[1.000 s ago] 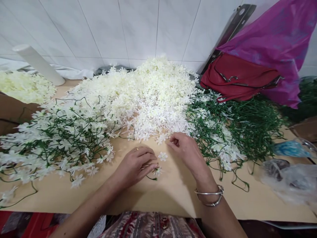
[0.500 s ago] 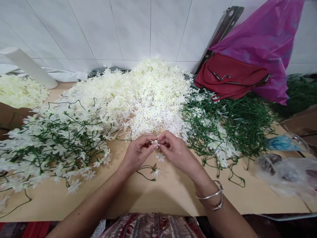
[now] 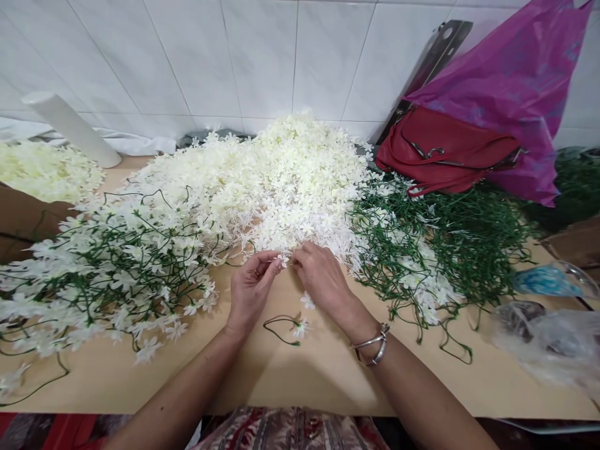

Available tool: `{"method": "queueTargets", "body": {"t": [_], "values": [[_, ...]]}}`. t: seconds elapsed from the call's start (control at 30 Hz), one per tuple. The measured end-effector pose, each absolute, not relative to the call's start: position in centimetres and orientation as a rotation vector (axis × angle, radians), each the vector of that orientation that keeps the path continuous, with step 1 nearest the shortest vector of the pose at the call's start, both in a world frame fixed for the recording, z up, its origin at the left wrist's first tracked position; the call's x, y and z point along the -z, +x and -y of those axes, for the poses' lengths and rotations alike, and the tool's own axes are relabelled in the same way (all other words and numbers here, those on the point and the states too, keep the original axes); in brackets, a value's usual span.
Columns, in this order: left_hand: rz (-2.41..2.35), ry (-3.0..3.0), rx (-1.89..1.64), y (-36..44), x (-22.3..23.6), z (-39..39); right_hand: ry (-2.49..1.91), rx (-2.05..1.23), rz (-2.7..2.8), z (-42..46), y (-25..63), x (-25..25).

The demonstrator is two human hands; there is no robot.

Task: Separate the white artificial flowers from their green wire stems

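The left hand pinches a flower near the pile; whether the right hand, curled beside it, grips anything I can't tell. Such close fingerwork calls for a light touch next.

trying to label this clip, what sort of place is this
Probably a home or small workshop corner for making artificial flowers: a heap of loose white blooms, a tangle of green stems, and a tabletop against a tiled wall. The red bag hints at an informal spot.
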State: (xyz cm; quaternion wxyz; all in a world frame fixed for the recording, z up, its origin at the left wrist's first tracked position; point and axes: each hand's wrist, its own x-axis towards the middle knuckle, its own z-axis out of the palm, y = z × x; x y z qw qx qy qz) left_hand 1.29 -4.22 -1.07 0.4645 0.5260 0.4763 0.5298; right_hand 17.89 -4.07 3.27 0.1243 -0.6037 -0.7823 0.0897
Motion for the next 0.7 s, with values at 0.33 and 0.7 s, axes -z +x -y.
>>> {"method": "queueTargets", "body": {"t": [0.33,0.7], "values": [[-1.242,1.284,-1.303,1.4,1.0,4.0,-1.31,-0.563,1.64,4.8,19.1,-2.7],[-1.231,1.317,-1.288,1.4,1.1,4.2,-1.34,-0.965,1.264,5.2,16.7,-1.5]]}}
